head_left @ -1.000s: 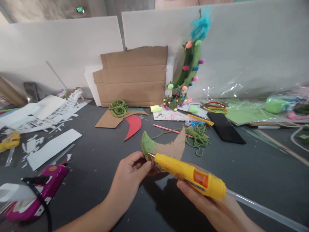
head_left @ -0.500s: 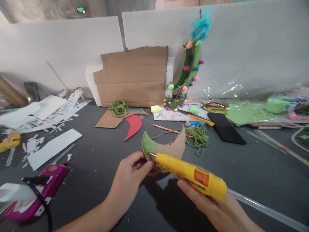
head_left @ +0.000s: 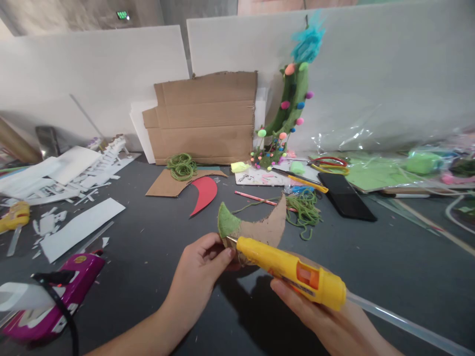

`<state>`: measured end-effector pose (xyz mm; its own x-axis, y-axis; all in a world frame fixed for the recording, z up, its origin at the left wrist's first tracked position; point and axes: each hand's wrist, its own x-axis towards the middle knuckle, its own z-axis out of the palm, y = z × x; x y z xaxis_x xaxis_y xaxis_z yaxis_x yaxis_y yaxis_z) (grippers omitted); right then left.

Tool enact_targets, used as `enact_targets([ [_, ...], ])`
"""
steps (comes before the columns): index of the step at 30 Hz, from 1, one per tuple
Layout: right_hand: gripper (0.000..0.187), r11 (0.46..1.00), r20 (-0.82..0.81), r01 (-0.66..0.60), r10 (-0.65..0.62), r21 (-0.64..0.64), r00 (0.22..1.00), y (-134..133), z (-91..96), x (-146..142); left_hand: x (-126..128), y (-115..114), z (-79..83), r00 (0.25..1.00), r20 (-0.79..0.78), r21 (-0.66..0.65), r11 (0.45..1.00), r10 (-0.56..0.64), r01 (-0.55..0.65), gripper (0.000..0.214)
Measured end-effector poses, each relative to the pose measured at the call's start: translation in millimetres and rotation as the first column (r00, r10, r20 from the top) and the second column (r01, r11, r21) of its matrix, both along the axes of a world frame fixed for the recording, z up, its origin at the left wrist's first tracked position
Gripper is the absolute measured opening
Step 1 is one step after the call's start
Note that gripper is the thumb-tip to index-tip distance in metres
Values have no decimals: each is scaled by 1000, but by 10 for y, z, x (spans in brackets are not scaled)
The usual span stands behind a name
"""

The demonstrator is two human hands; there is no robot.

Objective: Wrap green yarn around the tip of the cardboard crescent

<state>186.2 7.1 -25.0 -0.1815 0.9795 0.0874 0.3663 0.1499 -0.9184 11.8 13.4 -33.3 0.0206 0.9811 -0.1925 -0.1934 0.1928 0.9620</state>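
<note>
Between the thumb and fingers of my left hand [head_left: 202, 269] is a crescent-shaped cardboard piece [head_left: 265, 230], pinched at its lower left. Green yarn [head_left: 227, 221] covers the crescent's left tip; the rest is bare brown cardboard. My right hand [head_left: 315, 314] is wrapped round a yellow hot glue gun [head_left: 289, 264], with a long clear glue stick [head_left: 401, 319] sticking out of its back. The gun's metal nozzle is at the lower edge of the green part, close to my left fingertips. Behind the crescent lies a loose tangle of green yarn [head_left: 305, 207].
A red crescent [head_left: 205, 194] and a green yarn coil [head_left: 181, 166] on cardboard lie further back. A decorated green moon [head_left: 302, 94] stands by the white partition. At right is a black phone [head_left: 347, 196]; at left, a purple tool [head_left: 70, 291] and white scraps [head_left: 83, 227].
The glue gun's nozzle has shifted slightly left and down along the edge of the green yarn. My left hand keeps its hold on the crescent.
</note>
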Motion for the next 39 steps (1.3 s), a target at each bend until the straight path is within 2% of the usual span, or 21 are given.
enact_targets([
  [3,34,1000,-29,8,-8,-5,1000,-4,-7,-9,-2,2,0,1000,4,7,1000,-1,1,8],
  [9,24,1000,12,-12,12,0,1000,5,11,10,-7,12,-6,1000,14,3,1000,8,-8,9],
  [19,27,998,123,63,-62,-11,991,21,-53,74,-14,5,-14,1000,-1,3,1000,6,-6,11],
  [23,27,999,113,33,-35,16,993,43,1,58,-13,10,-27,1000,-13,7,1000,5,-4,13],
  [26,33,997,120,44,-51,60,991,66,-2,60,-15,8,-30,1000,-18,7,1000,8,-7,13],
  [29,42,994,141,104,-108,37,984,82,-73,106,-20,0,-30,1000,-15,12,1000,13,-13,12],
  [33,33,993,166,116,-111,-21,980,89,-136,173,-24,0,-29,1000,-14,8,1000,14,-14,11],
  [39,26,989,158,146,-140,-26,977,107,-100,193,-34,-5,-29,1000,-12,9,1000,6,-5,10],
])
